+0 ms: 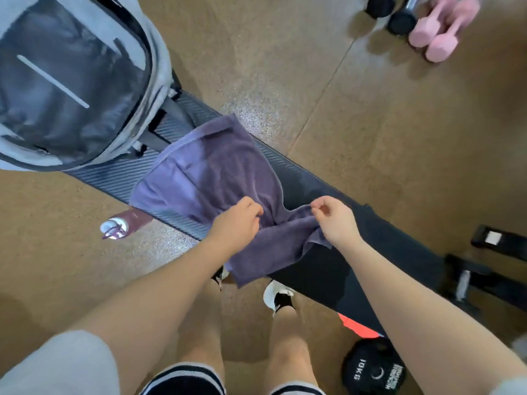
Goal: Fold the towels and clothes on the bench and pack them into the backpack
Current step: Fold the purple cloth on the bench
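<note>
A purple towel (211,169) lies spread across the black bench (319,189). My left hand (236,220) grips its near edge, and my right hand (336,220) pinches the same edge a little to the right, lifting it off the bench. The part between and below my hands hangs bunched over the bench's near side. A grey backpack (71,81) stands open on the bench's far left end, its dark lining showing. A black garment (370,252) lies on the bench to the right of the towel.
A bottle with a white cap (122,223) lies on the floor left of the bench. Pink dumbbells (445,29) and dark dumbbells (399,15) sit at the top right. A black weight plate (373,369) lies near my feet. Bench legs (484,269) stick out at right.
</note>
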The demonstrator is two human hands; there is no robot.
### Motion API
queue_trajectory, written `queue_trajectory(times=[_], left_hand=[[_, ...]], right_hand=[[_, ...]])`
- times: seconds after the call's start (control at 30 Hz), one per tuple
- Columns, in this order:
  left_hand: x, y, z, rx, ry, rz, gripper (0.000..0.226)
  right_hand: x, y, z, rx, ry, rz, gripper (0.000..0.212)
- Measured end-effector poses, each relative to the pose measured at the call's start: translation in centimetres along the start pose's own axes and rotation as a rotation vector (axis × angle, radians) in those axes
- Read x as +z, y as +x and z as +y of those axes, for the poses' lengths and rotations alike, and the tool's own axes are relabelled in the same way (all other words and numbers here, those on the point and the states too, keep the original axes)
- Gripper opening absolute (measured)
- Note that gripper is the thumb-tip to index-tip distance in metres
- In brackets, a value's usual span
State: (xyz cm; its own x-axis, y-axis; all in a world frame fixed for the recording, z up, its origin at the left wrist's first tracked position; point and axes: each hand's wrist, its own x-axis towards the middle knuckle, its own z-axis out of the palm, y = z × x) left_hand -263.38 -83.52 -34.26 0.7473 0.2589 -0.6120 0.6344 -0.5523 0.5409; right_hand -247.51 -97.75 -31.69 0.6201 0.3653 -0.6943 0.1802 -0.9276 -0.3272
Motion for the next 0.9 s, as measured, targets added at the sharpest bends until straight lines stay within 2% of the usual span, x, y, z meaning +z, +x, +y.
queue_trajectory(times=[0.07, 0.13, 0.2, 0.33, 0.43, 0.53, 0.6, 0.7, 0.8, 0.83, 0.9], left_hand=[[2.1, 0.0, 2.6, 0.127, 0.135, -0.078, 0.024], [4.0, 0.1, 4.4, 0.294, 0.210, -0.056, 0.026], [5.7, -0.2, 5.7, 0.376, 0.250, -0.027, 0.029], [9.9, -0.4, 7.5, 0.160, 0.228, -0.063, 0.030], [12.5, -0.1, 8.1, 0.033, 0.383, -0.040, 0.035], [14.3, 0.3, 7.8, 0.101, 0.635, -0.015, 0.032], [14.5, 0.3, 8.0, 0.110, 0.734, 0.040, 0.029], [14.2, -0.6, 9.4, 0.125, 0.611, 0.142, 0.025], [13.6, -1.5, 12.5, 0.091, 0.535, 0.118, 0.008], [13.4, -1.8, 13.8, 0.040, 0.494, 0.100, 0.009], [13.9, -2.9, 16.2, 0.069, 0.308, 0.095, 0.010]], right_hand=[[0.4, -1.5, 3.6, -0.062, -0.165, -0.060, 0.015], [1.0, -2.8, 6.6, -0.184, -0.360, -0.108, 0.020], [1.9, -3.4, 8.9, -0.243, -0.496, -0.114, 0.032], [3.6, -2.9, 11.7, -0.204, -0.419, 0.028, 0.048], [4.8, -1.4, 12.7, -0.301, -0.458, 0.151, 0.035], [5.3, -0.3, 14.0, -0.420, -0.497, 0.262, 0.017], [5.0, 0.1, 15.3, -0.438, -0.531, 0.331, 0.013], [2.9, -0.6, 16.4, -0.398, -0.521, 0.361, 0.008], [0.1, -2.3, 18.2, -0.272, -0.360, 0.161, 0.011], [-0.9, -3.1, 18.8, -0.227, -0.183, 0.099, 0.012], [-2.8, -4.5, 19.9, -0.117, 0.227, 0.100, 0.007]])
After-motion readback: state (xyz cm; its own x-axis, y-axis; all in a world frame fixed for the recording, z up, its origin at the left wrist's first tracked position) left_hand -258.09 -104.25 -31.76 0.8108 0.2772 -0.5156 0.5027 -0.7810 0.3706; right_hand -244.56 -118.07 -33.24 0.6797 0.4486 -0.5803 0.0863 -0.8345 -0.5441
